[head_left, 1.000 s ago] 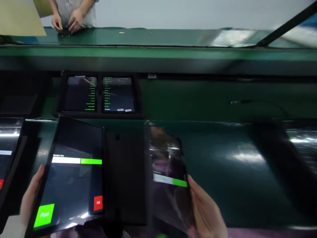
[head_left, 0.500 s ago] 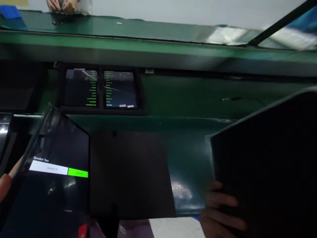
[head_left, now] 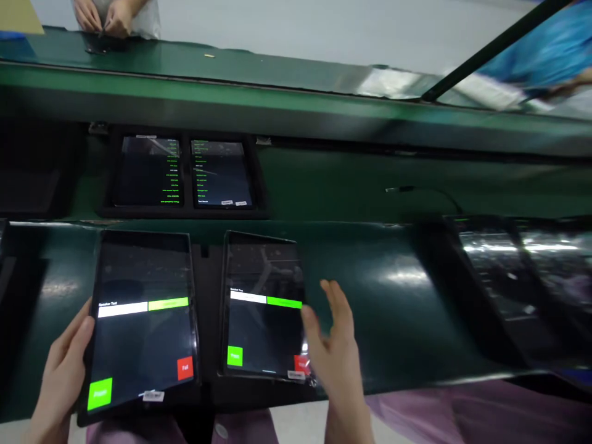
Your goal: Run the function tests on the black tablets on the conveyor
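My left hand (head_left: 67, 364) grips the left edge of a tablet (head_left: 143, 345), which sits slightly raised over the dark tray (head_left: 210, 345). Its screen reads "Speaker Test", with a white and green bar, a green button and a red "Fail" button. Beside it a second tablet (head_left: 263, 333) with the same screen lies on the tray's right half. My right hand (head_left: 335, 345) is at that tablet's right edge, fingers apart and thumb by the screen; it holds nothing.
Behind, a black tray (head_left: 185, 213) carries two tablets listing test results. A cable (head_left: 416, 189) lies on the green bench. Black trays with wrapped, shiny items (head_left: 499, 259) stand at right. Across the bench are another person's hands (head_left: 108, 18) and a blue sleeve (head_left: 536, 49).
Both tablets, previously lifted and tilted apart, have come down to the tray side by side. My right hand has let go of its tablet; my left still holds the other.
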